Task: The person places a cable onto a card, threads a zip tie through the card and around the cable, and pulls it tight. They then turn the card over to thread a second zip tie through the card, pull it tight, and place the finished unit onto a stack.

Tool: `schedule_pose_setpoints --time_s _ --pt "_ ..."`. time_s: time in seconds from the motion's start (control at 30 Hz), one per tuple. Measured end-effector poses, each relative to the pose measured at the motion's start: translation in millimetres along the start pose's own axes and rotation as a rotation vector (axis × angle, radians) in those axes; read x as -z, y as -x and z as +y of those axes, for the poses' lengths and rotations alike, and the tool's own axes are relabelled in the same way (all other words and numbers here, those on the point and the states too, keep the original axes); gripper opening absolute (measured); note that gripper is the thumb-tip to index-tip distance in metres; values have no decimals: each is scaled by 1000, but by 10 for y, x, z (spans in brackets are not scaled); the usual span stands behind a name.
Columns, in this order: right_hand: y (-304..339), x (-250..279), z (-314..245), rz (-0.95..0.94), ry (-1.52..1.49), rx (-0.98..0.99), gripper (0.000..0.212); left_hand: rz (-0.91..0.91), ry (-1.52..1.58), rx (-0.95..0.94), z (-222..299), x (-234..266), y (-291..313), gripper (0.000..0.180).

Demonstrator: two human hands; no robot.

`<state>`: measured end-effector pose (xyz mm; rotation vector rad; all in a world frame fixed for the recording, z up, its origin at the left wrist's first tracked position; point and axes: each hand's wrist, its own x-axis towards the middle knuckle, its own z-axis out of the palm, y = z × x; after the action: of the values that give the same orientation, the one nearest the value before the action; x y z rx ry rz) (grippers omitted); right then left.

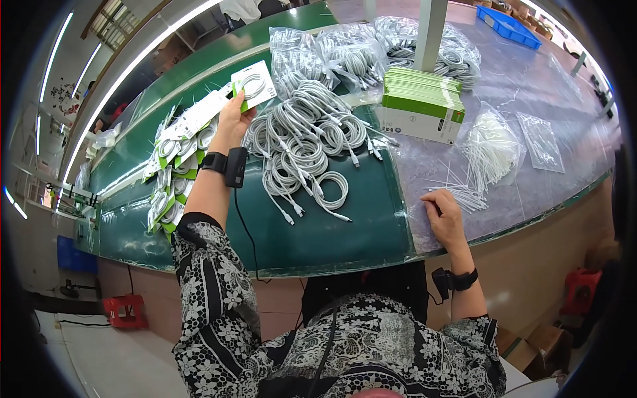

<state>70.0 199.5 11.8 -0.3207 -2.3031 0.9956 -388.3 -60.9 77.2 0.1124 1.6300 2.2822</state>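
Note:
My left hand (233, 119) is closed on the lower edge of a white and green cable card (257, 82), which has a coiled white cable on its front. It holds the card above the left part of the green table, beside a pile of carded cables (174, 176). Loose coiled white cables (295, 149) lie in a heap between my hands. My right hand (446, 217) rests on the grey tabletop with its fingers curled, just left of some scattered white cable ties (468, 198). Whatever those fingers hold, if anything, is hidden.
Clear bags of coiled cables (352, 53) sit at the back, around a grey post (430, 36). Packed green and white cards (424, 106) stand in a row before it. A bundle of cable ties (492, 147), a clear bag (541, 142) and a blue tray (509, 26) lie to the right.

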Motion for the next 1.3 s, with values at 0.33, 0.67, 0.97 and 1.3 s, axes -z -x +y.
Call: schedule_pose_setpoints --time_s 0.33,0.67,0.97,1.3 --pt "38 1 -48 -30 8 -33 11 -13 -203 -36 -369 257 -280 24" --pt "11 1 -54 -62 9 -87 10 84 -1634 -432 213 634 -513 26" --pt "-52 -53 -48 -26 3 -59 11 152 -1893 -784 326 1352 -218 35" --pt "-23 -91 -65 -24 7 -72 10 -430 -1705 -1235 -2 454 -444 50"
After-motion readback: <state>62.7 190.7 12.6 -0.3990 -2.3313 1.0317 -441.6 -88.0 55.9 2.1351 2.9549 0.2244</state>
